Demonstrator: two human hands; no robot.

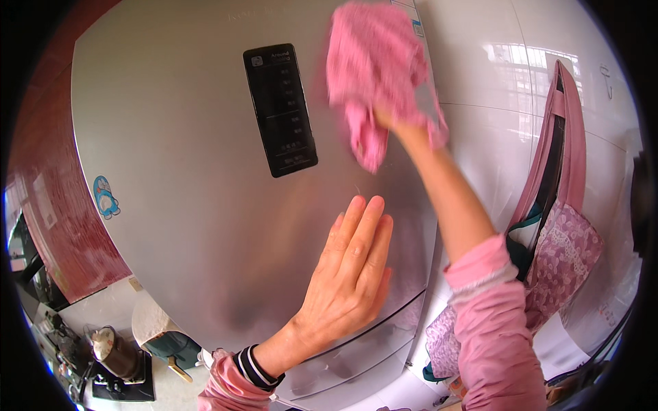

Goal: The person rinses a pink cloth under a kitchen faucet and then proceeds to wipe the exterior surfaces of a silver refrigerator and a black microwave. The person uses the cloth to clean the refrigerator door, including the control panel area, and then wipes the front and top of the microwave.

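A pink cloth is spread against the upper right of a grey refrigerator door. My right hand presses or holds it there, with the fingers hidden beneath the fabric and one corner of the cloth hanging down. Lower on the door, my left hand is raised flat with its fingers stretched upward, holding nothing. Whether its palm touches the surface cannot be told. Between the cloth and the door's left side is a black panel bearing writing. A blue cartoon sticker is on the door's left edge.
To the right, a patterned apron with pink straps hangs along a white tiled wall, near a metal hook. At lower left are a dark green appliance with a gold-coloured handle, a lidded pot on a stove, and a red cabinet.
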